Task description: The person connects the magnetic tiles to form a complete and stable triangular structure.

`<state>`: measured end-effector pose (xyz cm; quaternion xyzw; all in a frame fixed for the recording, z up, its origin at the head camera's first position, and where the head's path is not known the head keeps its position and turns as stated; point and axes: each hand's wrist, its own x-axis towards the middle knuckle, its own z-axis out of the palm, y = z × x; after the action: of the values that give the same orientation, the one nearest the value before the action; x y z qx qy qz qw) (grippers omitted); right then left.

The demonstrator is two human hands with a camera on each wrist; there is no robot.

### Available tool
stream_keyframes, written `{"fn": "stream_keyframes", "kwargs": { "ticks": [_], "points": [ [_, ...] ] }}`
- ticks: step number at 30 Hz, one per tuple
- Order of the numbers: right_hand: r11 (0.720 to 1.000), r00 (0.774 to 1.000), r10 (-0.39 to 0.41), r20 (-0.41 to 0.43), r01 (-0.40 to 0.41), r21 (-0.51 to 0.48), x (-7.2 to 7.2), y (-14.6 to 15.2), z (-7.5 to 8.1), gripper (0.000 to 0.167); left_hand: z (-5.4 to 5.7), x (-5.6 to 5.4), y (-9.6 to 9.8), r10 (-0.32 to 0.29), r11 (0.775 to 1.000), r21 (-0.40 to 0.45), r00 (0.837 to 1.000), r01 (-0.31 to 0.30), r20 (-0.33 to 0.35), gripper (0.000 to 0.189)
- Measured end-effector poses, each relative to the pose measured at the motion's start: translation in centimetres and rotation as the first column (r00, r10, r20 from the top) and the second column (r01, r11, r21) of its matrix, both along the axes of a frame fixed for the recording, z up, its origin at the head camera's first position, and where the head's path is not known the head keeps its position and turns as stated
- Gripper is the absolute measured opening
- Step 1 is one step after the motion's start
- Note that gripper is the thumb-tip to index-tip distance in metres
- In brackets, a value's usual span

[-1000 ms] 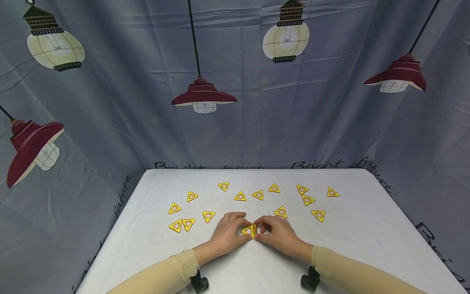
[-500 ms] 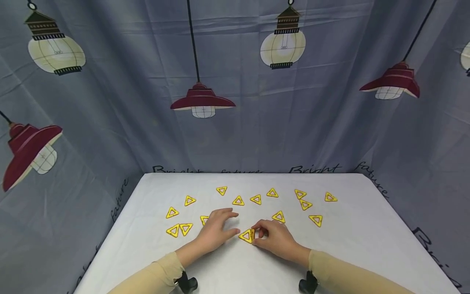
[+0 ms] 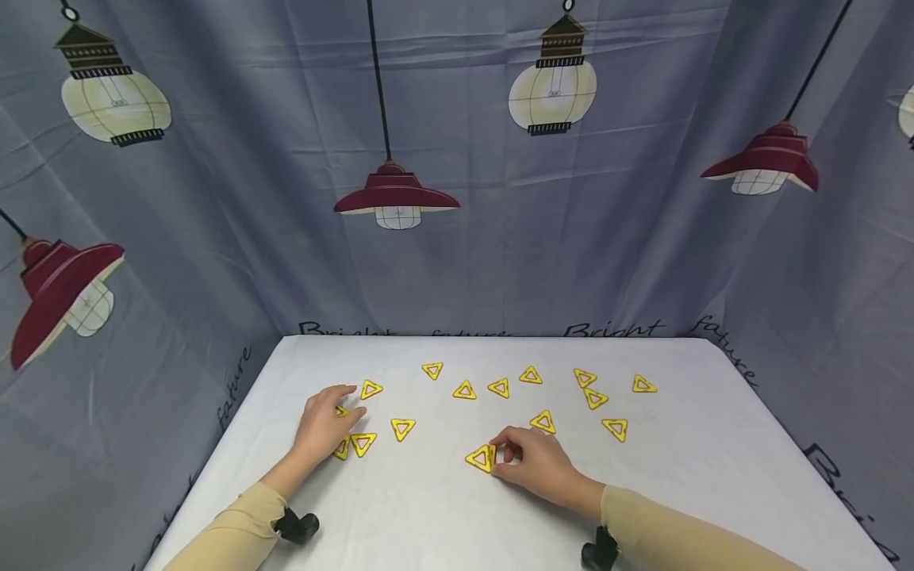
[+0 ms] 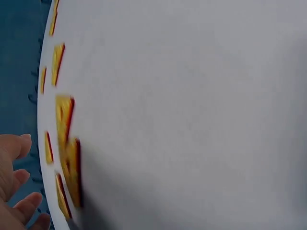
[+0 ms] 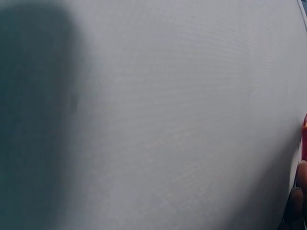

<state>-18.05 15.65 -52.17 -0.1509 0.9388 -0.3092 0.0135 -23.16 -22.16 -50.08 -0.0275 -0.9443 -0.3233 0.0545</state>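
In the head view my right hand [image 3: 537, 461] pinches a yellow triangle piece [image 3: 493, 454] that stands on edge, between thumb and fingers. Against its left side is another yellow triangle [image 3: 471, 458] with a hollow middle. Over at the left, my left hand [image 3: 323, 422] reaches with thumb and fingers spread around a triangle frame [image 3: 341, 411], partly hidden by the hand. Just below the thumb lie two more triangles, the right one [image 3: 364, 434] fully visible. The left wrist view shows the loose fingers [image 4: 19, 148] apart from the pieces. Only fingertips [image 5: 301, 176] and a red edge show in the right wrist view.
Several more yellow triangle frames lie scattered across the white table [image 3: 443, 507], including one [image 3: 403, 421] near the middle left and one [image 3: 616, 422] at the right. A grey curtain [image 3: 457, 270] printed with lamps surrounds the table's back and sides.
My left hand has let go of the triangles at the centre and moved left to the loose pieces. The right hand keeps its pinch in the same spot. The head view has shifted slightly.
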Motion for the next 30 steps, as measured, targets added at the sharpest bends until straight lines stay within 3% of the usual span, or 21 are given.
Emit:
{"fn": "stream_keyframes", "kwargs": {
  "ticks": [5,11,17,30],
  "points": [
    [1.0,1.0,-0.003,0.002,0.003,-0.001,0.0,0.1,0.1,0.035,-0.5,-0.1,-2.3,0.068,0.997,-0.045,0.998,-0.067,0.016,0.055],
    [1.0,1.0,-0.004,0.009,0.004,-0.008,0.0,0.1,0.1,0.034,-0.9,-0.2,-3.5,0.111,0.989,-0.094,0.994,-0.111,-0.006,0.058],
    [1.0,1.0,-0.003,0.006,0.003,-0.006,-0.1,0.0,0.0,0.034,-1.1,-0.4,-3.7,0.115,0.983,-0.142,0.993,-0.117,-0.02,0.056],
    [1.0,1.0,0.002,0.012,-0.002,-0.011,0.0,-0.1,0.1,0.034,-1.3,-0.2,-3.9,0.114,0.985,-0.132,0.993,-0.115,-0.014,0.044]
  ]
}}
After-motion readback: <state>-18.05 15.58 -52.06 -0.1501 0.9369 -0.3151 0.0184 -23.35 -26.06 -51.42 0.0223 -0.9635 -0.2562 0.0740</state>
